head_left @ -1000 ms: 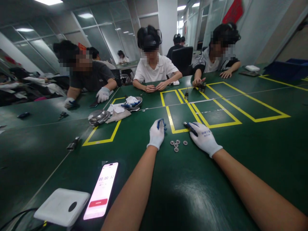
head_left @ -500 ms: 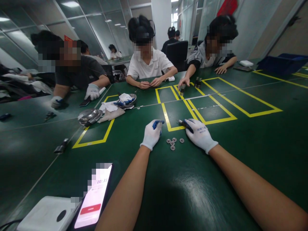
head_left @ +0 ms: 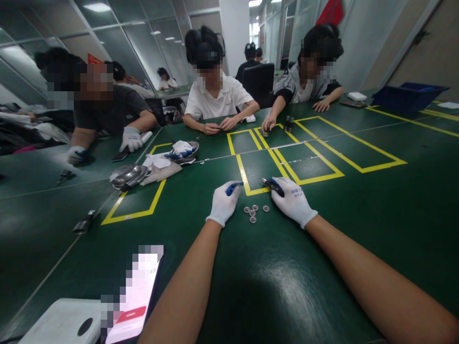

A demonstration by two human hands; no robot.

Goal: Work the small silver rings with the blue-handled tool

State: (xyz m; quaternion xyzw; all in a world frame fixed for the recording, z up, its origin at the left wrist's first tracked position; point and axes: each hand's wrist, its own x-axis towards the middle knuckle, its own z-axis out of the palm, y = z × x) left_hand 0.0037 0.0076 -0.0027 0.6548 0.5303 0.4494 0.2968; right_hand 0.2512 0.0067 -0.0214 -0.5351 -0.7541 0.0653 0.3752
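My left hand (head_left: pixel 224 200), in a white glove with blue-coated fingers, is closed with thumb and fingertips together; whatever is between them, if anything, is hidden. It rests left of several small round metal discs (head_left: pixel 252 213) on the green table. To their right, my right hand (head_left: pixel 293 200), gloved the same way, is wrapped round a black-handled tool (head_left: pixel 277 187). The tool's thin metal tip points left, toward my left hand; its exact kind is too small to tell. Four of the discs lie bunched together and one lies apart, nearer my right hand.
Yellow tape (head_left: pixel 319 179) marks boxes on the green table (head_left: pixel 229 286). Metal bowls (head_left: pixel 129 177) and cloths (head_left: pixel 163 172) lie left, a metal cylinder part (head_left: pixel 85 222) nearer. A phone (head_left: pixel 134 296) and white box (head_left: pixel 60 322) are front left. Co-workers sit opposite; a blue bin (head_left: pixel 409 98) stands far right.
The view has shifted slightly, moving the scene a little to the left. My left fingers have curled slightly inward. My right hand still holds the tool, and the discs lie as before.
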